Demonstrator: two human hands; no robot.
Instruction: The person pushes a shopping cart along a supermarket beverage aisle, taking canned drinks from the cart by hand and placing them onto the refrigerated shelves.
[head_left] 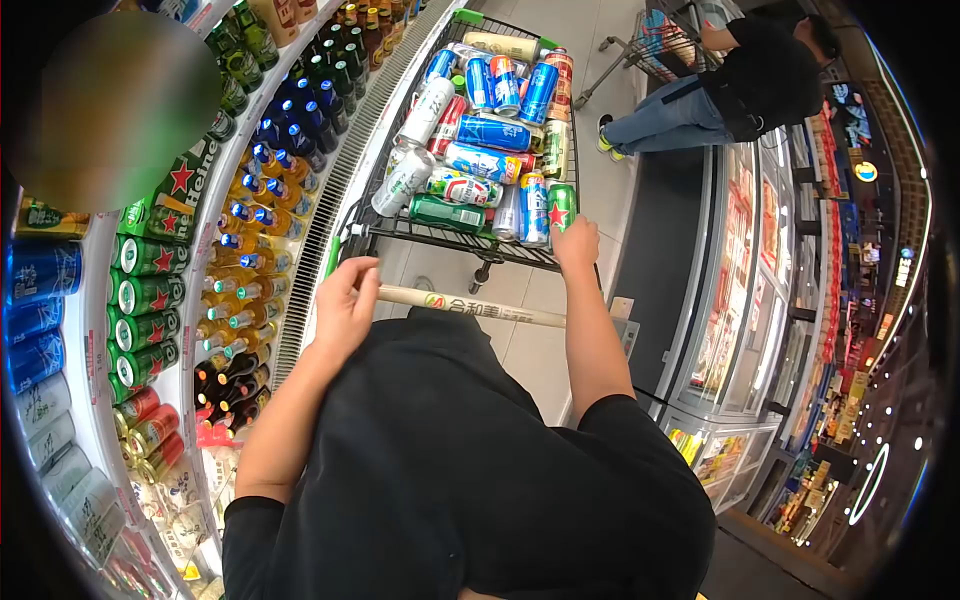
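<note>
A shopping cart [400, 238] stands in front of me, filled with several cans lying and standing at various angles. My right hand [577, 246] is closed on a green can with a red star [562, 203] at the cart's near right corner. Beside that can stands a blue and yellow can [534, 208]. My left hand [347, 300] is near the left end of the cart's pale handle [470, 306], with its fingers curled together; whether they hold anything is too small to tell. A dark green can [447, 212] lies near the cart's front edge.
Shelves on the left hold green cans [150, 300], blue cans [38, 270] and several bottles [265, 225]. At the upper right a person [740, 90] in dark clothes stands by another cart [655, 45]. Glass-fronted freezers [735, 270] line the right side.
</note>
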